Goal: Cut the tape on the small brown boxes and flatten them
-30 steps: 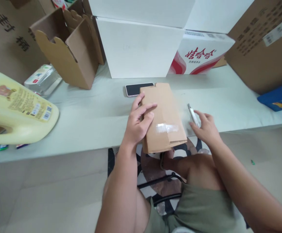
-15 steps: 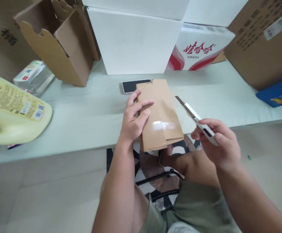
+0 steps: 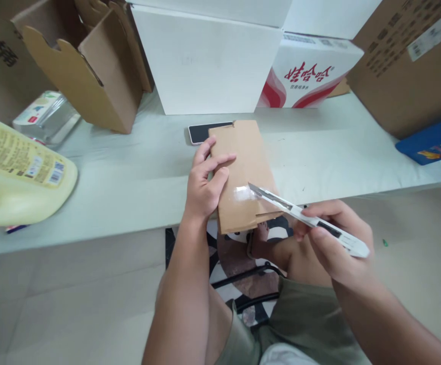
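Observation:
A flat brown cardboard box [image 3: 243, 152] lies at the table's front edge, its near end jutting out over my legs. My left hand [image 3: 207, 182] grips its left side, thumb and fingers on the top face. A strip of clear tape [image 3: 244, 193] crosses the seam near the close end. In my right hand [image 3: 336, 238] is a white utility knife [image 3: 300, 215] with its blade out. The blade tip is at the seam beside the tape; whether it touches the cardboard I cannot tell. Partly behind the box lies a phone [image 3: 205, 133], screen up.
At the left stand a yellow jug [image 3: 26, 172], a clear plastic package [image 3: 49, 119] and an open cardboard carton [image 3: 110, 86]. White boxes [image 3: 209, 66] line the back. A large brown carton [image 3: 414, 76] and a blue box [image 3: 433, 142] are on the right. The pale tablecloth [image 3: 129, 182] covers the table.
My right hand has brought the knife leftward, so the blade now lies over the taped seam instead of off the box's right side. My left hand keeps its hold on the box.

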Motion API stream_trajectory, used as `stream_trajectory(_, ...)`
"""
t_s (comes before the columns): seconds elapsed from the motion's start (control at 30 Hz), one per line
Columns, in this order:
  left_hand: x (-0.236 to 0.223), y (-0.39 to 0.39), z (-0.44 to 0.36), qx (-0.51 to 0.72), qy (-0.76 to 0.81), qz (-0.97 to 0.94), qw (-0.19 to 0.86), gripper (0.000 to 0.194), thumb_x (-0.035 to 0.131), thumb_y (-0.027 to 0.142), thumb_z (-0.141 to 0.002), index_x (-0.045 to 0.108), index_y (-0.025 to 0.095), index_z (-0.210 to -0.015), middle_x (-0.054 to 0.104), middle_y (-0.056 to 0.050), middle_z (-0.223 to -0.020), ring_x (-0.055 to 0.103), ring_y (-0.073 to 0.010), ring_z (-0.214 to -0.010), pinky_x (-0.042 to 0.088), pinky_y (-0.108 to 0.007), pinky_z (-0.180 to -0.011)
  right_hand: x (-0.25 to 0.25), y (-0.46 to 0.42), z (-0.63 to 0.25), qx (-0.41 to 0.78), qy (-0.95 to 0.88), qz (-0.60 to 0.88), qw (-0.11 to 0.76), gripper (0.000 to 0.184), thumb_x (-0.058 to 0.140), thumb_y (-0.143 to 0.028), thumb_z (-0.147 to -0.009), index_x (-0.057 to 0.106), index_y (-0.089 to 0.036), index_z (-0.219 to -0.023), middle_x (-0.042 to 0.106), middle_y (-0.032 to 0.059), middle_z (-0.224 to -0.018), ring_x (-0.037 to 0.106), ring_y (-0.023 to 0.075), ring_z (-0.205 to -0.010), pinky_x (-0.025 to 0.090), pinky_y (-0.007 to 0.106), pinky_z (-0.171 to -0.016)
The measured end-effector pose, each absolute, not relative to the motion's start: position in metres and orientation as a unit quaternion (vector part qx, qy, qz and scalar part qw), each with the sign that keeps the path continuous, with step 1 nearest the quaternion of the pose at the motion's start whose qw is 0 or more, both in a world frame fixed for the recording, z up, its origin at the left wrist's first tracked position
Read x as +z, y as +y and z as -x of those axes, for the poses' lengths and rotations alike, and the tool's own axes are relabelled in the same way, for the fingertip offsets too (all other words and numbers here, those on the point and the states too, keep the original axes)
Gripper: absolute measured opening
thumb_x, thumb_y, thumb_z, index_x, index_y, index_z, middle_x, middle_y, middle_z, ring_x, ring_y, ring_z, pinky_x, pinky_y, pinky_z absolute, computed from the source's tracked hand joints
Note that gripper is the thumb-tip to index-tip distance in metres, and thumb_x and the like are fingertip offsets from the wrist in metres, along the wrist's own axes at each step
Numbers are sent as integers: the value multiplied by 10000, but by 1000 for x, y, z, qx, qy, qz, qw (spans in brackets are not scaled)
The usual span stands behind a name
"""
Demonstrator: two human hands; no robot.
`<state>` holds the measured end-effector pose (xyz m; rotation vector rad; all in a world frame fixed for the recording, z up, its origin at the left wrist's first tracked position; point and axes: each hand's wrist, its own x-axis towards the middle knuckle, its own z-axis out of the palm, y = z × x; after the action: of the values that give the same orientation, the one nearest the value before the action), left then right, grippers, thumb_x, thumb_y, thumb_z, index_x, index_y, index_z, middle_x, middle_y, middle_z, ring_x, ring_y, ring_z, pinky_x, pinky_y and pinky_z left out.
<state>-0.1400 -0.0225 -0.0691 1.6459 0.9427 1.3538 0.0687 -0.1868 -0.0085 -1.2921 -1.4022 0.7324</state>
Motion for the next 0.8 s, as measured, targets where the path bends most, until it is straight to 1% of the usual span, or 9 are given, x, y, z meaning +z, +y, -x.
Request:
stream_trajectory(0.27, -69, -23, 138, 537, 377, -646, 390, 250, 622, 266, -926, 825, 287, -1071, 527, -27, -1578, 455, -328, -1516, 344, -557, -1297, 3, -185, -66, 334, -551, 452, 617, 118, 710, -350, -903, 767, -247, -907, 614, -7, -598, 546, 148, -497, 465, 314, -502)
stream_trajectory(0.37, -69, -22, 140, 537, 379, -643, 393, 247, 626, 271, -930, 822, 296, -1079, 519, -20, -1588, 438, -327, -1529, 345, -561, -1297, 4, -184, -76, 266, -516, 451, 678, 88, 706, -354, -888, 749, -288, -851, 567, -31, -536, 464, 142, -435, 418, 308, -446)
stream_trajectory(0.43, -69, -22, 141, 537, 380, -640, 397, 247, 627, 272, -933, 819, 299, -1088, 512, -22, -1595, 422, -320, -1540, 345, -557, -1296, -5, -179, -88, 169, -475, 511, 696, 33, 718, -345, -872, 725, -317, -889, 612, -42, -600, 518, 147, -482, 440, 294, -467)
stream_trajectory(0.47, -69, -22, 142, 537, 380, -638, 400, 247, 629, 272, -935, 818, 298, -1092, 509, -25, -1597, 416, -317, -1544, 350, -555, -1294, -12, -175, -95, 125, -468, 563, 670, 83, 728, -345, -861, 719, -319, -939, 655, -38, -667, 584, 156, -549, 482, 299, -517)
stream_trajectory(0.53, -69, -21, 144, 539, 380, -632, 407, 244, 632, 273, -935, 817, 293, -1092, 505, -33, -1600, 409, -317, -1548, 371, -547, -1282, -31, -163, -111, 80, -494, 680, 535, 253, 729, -367, -844, 711, -295, -1086, 742, 12, -857, 701, 202, -755, 567, 358, -688)
stream_trajectory(0.6, -68, -21, 147, 541, 382, -624, 415, 241, 625, 274, -941, 815, 291, -1089, 497, -34, -1606, 409, -320, -1548, 389, -545, -1271, -50, -151, -126, 82, -540, 755, 362, 416, 685, -405, -842, 694, -246, -1226, 771, 99, -1062, 731, 273, -937, 585, 457, -850)
stream_trajectory(0.67, -68, -21, 150, 541, 385, -618, 421, 237, 610, 290, -957, 808, 293, -1087, 486, -28, -1615, 410, -323, -1549, 388, -550, -1268, -66, -140, -138, 95, -567, 780, 248, 555, 625, -428, -842, 656, -194, -1344, 738, 170, -1231, 720, 331, -1056, 567, 534, -951)
stream_trajectory(0.73, -67, -21, 153, 539, 389, -616, 422, 234, 595, 318, -976, 797, 299, -1093, 481, -24, -1619, 404, -323, -1552, 384, -556, -1266, -77, -133, -144, 99, -579, 785, 197, 653, 602, -438, -845, 602, -156, -1434, 665, 214, -1391, 671, 377, -1231, 527, 578, -1057)
stream_trajectory(0.8, -68, -20, 155, 543, 403, -613, 409, 225, 608, 347, -977, 779, 312, -1119, 505, -27, -1598, 410, -320, -1546, 399, -551, -1254, -82, -132, -145, 98, -592, 776, 191, 665, 599, -449, -862, 585, -154, -1457, 593, 219, -1497, 577, 385, -1393, 463, 594, -1157)
